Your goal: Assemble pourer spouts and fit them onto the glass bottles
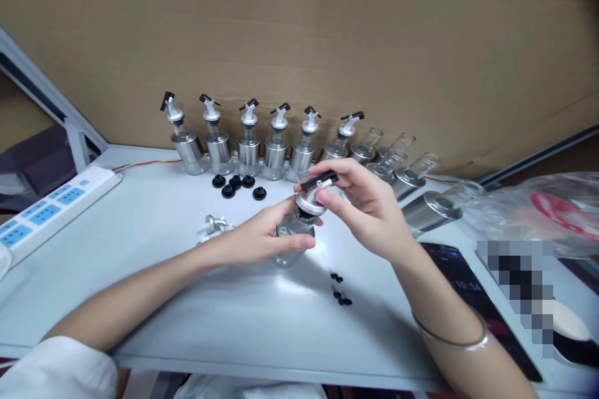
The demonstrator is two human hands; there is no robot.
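Above the middle of the table, my left hand [262, 234] is wrapped round a glass oil bottle [287, 257], which stands close to upright. A silver pour spout [309, 202] with a black lever sits at the bottle's neck. My right hand [362, 206] grips this spout between thumb and fingers. Whether the spout is fully seated I cannot tell. Behind my hands, several bottles with steel sleeves and spouts [249, 146] stand in a row. To their right are several bottles without spouts [409, 181], partly hidden by my right hand.
Black stoppers [235, 182] lie before the row. Silver spout parts [215, 224] are beside my left forearm, and small black pieces [341, 296] lie nearer me. A power strip [56, 209] is at left; a phone [472, 287] and plastic bag [543, 209] are at right. Cardboard [299, 43] stands behind.
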